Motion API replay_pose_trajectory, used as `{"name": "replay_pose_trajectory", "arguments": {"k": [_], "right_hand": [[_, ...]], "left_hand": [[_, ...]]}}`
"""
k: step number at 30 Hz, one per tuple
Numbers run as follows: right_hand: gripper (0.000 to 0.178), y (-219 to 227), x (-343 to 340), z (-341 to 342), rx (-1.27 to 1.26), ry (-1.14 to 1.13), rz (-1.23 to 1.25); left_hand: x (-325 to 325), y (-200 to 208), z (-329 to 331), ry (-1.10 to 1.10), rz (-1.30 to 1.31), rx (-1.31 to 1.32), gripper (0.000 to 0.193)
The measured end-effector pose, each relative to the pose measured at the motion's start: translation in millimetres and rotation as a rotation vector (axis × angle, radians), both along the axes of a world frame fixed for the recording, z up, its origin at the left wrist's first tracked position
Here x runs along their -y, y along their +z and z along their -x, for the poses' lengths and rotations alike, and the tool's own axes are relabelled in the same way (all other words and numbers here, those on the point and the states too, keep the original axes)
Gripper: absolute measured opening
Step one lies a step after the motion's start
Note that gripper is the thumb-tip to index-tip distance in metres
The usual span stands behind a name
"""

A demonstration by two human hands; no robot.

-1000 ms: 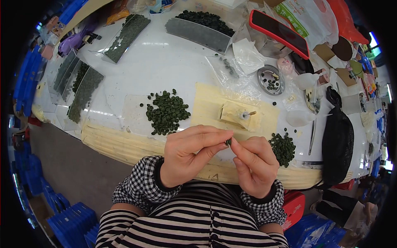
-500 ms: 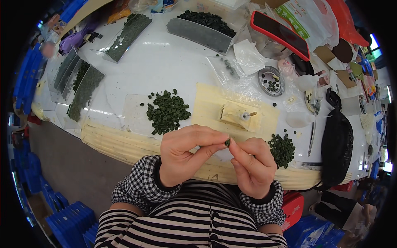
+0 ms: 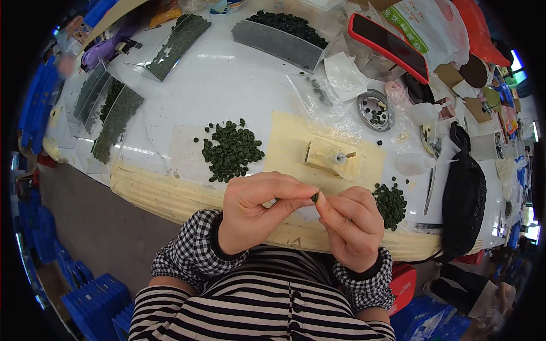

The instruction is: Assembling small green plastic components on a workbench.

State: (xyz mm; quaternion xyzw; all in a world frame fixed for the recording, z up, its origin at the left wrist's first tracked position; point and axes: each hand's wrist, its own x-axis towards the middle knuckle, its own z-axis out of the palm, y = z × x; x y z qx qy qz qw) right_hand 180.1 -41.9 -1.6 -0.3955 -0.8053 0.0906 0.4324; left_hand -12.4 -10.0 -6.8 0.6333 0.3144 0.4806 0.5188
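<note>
Between my two hands, at the table's front edge, a small dark green round piece (image 3: 314, 198) is pinched at the fingertips. My left hand (image 3: 259, 210) closes thumb and forefinger on it from the left. From the right, the thumb and forefinger of my right hand (image 3: 354, 224) meet it too, with the other fingers curled. A large pile of similar green pieces (image 3: 232, 150) lies beyond my left hand. A smaller pile (image 3: 390, 206) sits just right of my right hand. Straight ahead stands a yellow-wrapped block (image 3: 333, 158) with a short metal post, on a yellow sheet (image 3: 284, 133).
Clear bins of green pieces stand at the left (image 3: 116, 122) and back (image 3: 278, 42). A red-cased phone (image 3: 389, 48) leans at the back right. Nearby are a round metal dish (image 3: 375, 111), tweezers (image 3: 429, 190) and a black mesh bag (image 3: 463, 196). Padding (image 3: 165, 196) lines the table's front edge.
The pinch on the green piece stays the same, with both hands almost still. The whole view has shifted very slightly.
</note>
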Motion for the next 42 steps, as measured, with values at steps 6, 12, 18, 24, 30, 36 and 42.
{"name": "replay_pose_trajectory", "arguments": {"k": [6,12,18,24,30,36,42], "right_hand": [[0.041,-1.4,-0.6,-0.3,-0.023,-0.009,-0.009],[0.043,0.1,1.3,0.5,-0.073,-0.026,0.010],[0.044,0.9,2.1,-0.3,-0.100,-0.030,0.033],[0.044,2.4,3.4,-0.7,-0.118,-0.024,0.050],[0.044,2.9,4.2,-0.3,-0.128,-0.026,0.055],[0.042,2.4,4.0,0.3,-0.141,-0.035,0.062],[0.040,2.7,4.5,1.1,-0.159,-0.049,0.065]], "left_hand": [[0.2,0.0,-1.8,0.004,0.050,0.030,0.020],[0.2,-1.1,-4.9,0.040,0.033,0.050,0.018],[-1.3,-3.1,-4.7,0.033,-0.046,0.029,0.019],[-1.2,-3.7,-5.9,0.038,-0.067,0.032,0.019],[-0.3,-2.7,-7.3,0.043,-0.049,0.052,0.021],[-0.6,2.2,-6.2,0.006,-0.079,-0.026,0.022],[0.4,-3.4,-7.3,0.104,-0.170,-0.012,0.023]]}}
